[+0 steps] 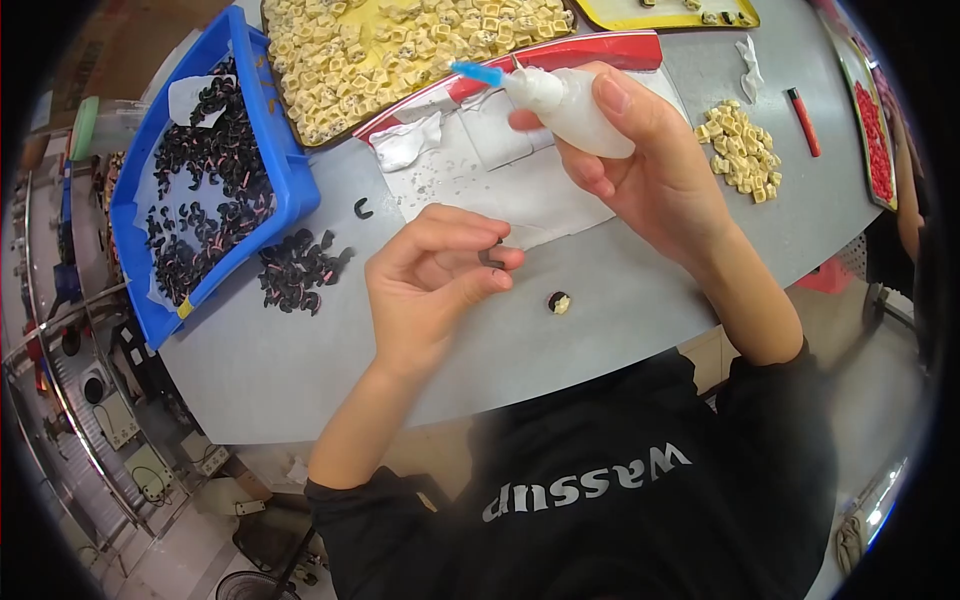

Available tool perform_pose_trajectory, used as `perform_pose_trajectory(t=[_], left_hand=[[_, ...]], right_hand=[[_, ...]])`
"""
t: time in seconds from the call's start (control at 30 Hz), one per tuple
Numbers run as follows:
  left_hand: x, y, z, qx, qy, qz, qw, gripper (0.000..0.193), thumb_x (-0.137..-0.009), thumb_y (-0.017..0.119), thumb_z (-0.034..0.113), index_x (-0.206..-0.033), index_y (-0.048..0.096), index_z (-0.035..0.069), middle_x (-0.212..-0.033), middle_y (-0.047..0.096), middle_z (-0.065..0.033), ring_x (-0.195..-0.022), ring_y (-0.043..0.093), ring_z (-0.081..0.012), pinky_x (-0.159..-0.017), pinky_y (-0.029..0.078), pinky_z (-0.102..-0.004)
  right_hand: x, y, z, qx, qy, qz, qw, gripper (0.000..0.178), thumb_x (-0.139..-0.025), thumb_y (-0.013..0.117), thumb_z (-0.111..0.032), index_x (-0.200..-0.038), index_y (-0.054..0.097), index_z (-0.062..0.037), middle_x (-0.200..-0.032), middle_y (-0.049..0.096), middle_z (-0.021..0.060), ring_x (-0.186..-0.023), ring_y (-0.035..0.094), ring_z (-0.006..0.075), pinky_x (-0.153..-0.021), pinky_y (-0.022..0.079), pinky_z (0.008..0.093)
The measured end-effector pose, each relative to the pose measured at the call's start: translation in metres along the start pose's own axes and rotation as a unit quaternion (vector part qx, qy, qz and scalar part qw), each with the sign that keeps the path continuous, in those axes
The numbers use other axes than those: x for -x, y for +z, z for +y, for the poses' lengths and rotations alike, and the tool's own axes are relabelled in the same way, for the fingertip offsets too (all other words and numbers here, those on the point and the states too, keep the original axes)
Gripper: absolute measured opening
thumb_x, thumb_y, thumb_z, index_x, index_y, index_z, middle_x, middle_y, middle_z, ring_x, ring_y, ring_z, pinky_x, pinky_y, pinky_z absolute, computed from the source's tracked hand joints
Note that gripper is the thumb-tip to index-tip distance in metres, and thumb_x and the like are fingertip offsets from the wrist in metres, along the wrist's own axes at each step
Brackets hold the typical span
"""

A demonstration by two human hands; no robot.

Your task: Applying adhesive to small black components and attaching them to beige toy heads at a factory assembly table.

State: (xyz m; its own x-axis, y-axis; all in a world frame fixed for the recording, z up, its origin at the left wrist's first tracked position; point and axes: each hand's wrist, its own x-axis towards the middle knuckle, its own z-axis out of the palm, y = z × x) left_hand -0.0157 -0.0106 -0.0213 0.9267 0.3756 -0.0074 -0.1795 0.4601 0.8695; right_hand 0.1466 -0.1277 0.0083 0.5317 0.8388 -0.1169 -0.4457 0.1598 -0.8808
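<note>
Between the thumb and fingertips of my left hand is a small black curved piece, partly hidden by the fingers. My right hand is wrapped round a white squeeze bottle, tilted so that its blue nozzle points left. The nozzle is above and apart from the black piece. On the grey table, just right of my left hand, sits a small black-and-cream piece. A loose black curved piece lies left of my left hand, near a pile of black curved pieces.
A blue bin of black pieces stands at left. Behind is a tray of cream pieces; white paper and crumpled tissue lie before it. At right are a cream pile, a red marker and a tray of red pieces.
</note>
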Motion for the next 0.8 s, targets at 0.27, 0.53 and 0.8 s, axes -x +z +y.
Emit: perform_pose_trajectory(t=[0.27,0.53,0.8], left_hand=[[-0.002,0.004,0.001,-0.062,-0.008,0.011,0.998,0.030,-0.072,0.071,0.003,-0.099,0.058,0.003,-0.103,0.054,-0.0106,-0.079,0.060,-0.0138,-0.067,0.051,-0.0215],[0.000,0.004,-0.004,-0.091,0.064,0.032,0.993,0.046,-0.067,0.069,-0.011,-0.109,0.050,-0.004,-0.097,0.058,-0.0137,-0.090,0.058,-0.0184,-0.073,0.050,-0.0281],[0.001,-0.001,-0.005,-0.181,0.118,0.032,0.976,0.059,-0.060,0.078,-0.004,-0.111,0.049,0.000,-0.088,0.062,-0.0073,-0.086,0.056,-0.0104,-0.073,0.037,-0.0232]], right_hand=[[-0.002,-0.008,0.002,-0.131,-0.031,-0.015,0.991,0.036,-0.088,0.050,-0.030,-0.108,0.053,0.0001,-0.122,0.051,0.0170,-0.061,0.036,0.0018,-0.058,0.036,0.0158],[0.003,-0.004,0.000,-0.050,-0.027,-0.011,0.998,0.043,-0.089,0.047,-0.038,-0.112,0.050,-0.0017,-0.110,0.057,0.0141,-0.060,0.036,0.0015,-0.059,0.036,0.0150],[0.007,0.005,-0.001,0.070,-0.050,0.003,0.996,0.040,-0.091,0.038,-0.045,-0.101,0.049,-0.0079,-0.087,0.062,0.0120,-0.051,0.038,0.0036,-0.050,0.035,0.0167]])
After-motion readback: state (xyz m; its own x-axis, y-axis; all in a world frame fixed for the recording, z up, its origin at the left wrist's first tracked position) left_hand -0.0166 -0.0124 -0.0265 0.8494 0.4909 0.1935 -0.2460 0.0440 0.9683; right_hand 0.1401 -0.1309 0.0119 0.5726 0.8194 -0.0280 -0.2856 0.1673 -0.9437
